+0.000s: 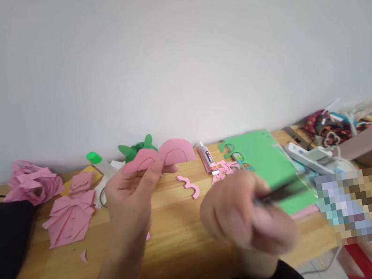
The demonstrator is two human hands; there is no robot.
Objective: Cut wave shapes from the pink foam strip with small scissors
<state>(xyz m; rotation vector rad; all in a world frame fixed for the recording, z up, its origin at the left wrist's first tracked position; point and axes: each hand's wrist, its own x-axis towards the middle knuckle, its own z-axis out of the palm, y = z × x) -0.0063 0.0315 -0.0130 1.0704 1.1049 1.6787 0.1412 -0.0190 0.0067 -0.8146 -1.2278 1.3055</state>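
Note:
My left hand [133, 193] is raised over the wooden table [173, 236] and pinches a pink foam cut-out [158, 157] shaped like two joined arches. My right hand [247, 217] is blurred by motion and closed round a thin dark tool [280, 191], possibly scissors, which points right over a green sheet [265, 164]. A small curled pink offcut [189, 185] lies on the table between the two hands.
Pink paper scraps [66, 216] and a crumpled pink heap [32, 182] lie at the left beside a black cloth [0, 246]. A green paper flower [135, 149], a glue tube [207, 157], a white glue gun [312, 156] and assorted clutter [333, 126] sit further back and right.

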